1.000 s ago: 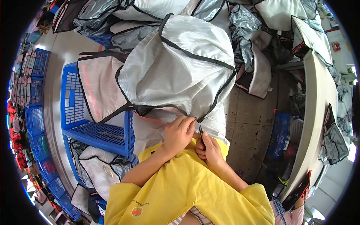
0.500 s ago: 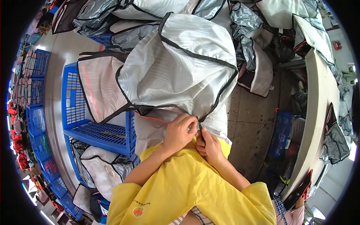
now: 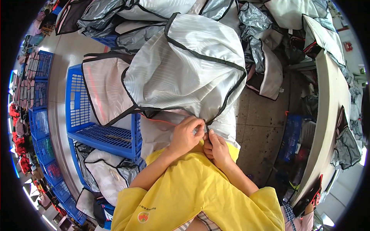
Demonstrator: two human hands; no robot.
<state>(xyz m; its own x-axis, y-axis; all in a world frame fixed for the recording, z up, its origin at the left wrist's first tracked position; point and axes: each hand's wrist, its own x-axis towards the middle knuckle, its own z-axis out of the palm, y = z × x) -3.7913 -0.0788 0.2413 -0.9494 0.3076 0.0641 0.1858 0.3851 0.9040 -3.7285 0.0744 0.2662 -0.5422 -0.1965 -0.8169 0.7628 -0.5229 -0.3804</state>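
Observation:
Across my lap lies a large silver-white fabric bag (image 3: 185, 73) with black binding along its edges. Its lower corner comes down to my hands. My left hand (image 3: 187, 134) is closed in a pinch at the black binding (image 3: 210, 120) of that corner. Right beside it, my right hand (image 3: 218, 148) is curled round a slim dark tool (image 3: 207, 130), its tip at the same corner. The fingers hide most of this tool, so its exact kind does not show. A red cord or trim (image 3: 160, 122) runs under the bag toward my left hand.
A blue plastic crate (image 3: 104, 135) stands at my left, with more silver bags (image 3: 106, 169) below it. Further bags (image 3: 252, 23) are heaped ahead. On the right runs a pale table edge (image 3: 327, 115), with a blue crate (image 3: 291, 134) beneath. Part of another person's sleeve (image 3: 304, 223) shows lower right.
The whole view has shifted very slightly. Both hands stay together at the bag's corner, with almost no visible movement.

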